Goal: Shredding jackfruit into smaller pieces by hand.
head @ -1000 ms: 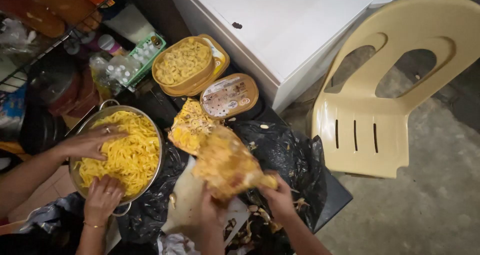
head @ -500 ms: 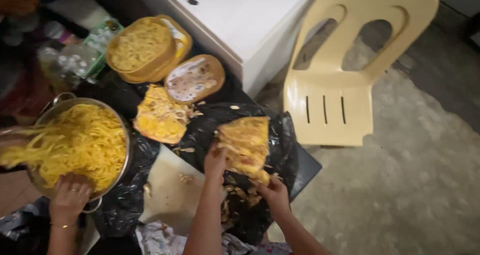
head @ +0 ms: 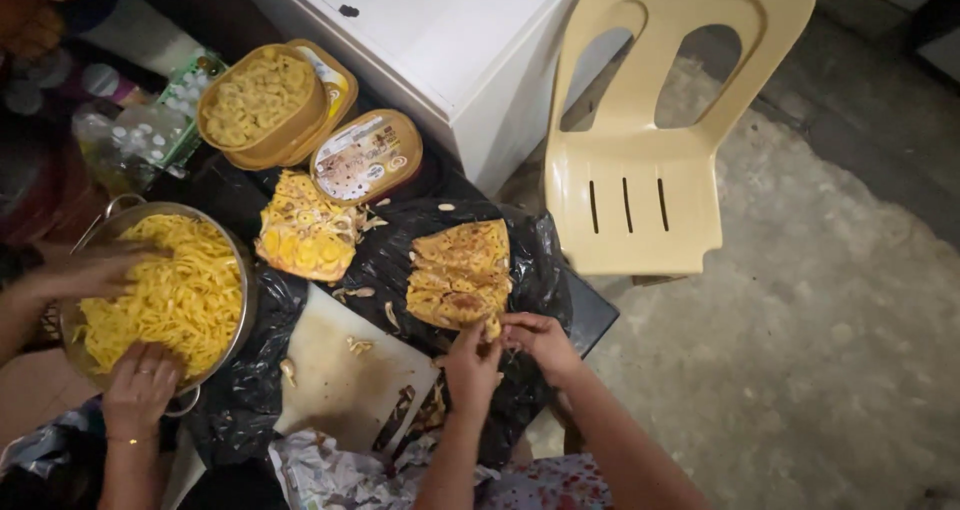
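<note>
A yellow-brown slab of jackfruit (head: 458,275) lies on black plastic sheeting (head: 530,260). My left hand (head: 470,365) and my right hand (head: 540,340) both pinch its near end, fingers closed on the flesh. A second, opened jackfruit piece (head: 305,235) with yellow pods lies to the left. A pale cutting board (head: 340,370) with scraps sits just left of my left hand.
Another person's two hands (head: 140,385) work in a metal pot (head: 242,300) of yellow strips at left. A tub of yellow pods (head: 260,100) and an oval lid (head: 365,155) stand behind. A white chest (head: 430,30) and a cream plastic chair (head: 640,150) stand beyond.
The jackfruit slab, held up a second ago, has come down onto the black plastic with both my hands still on it. The view has shifted right.
</note>
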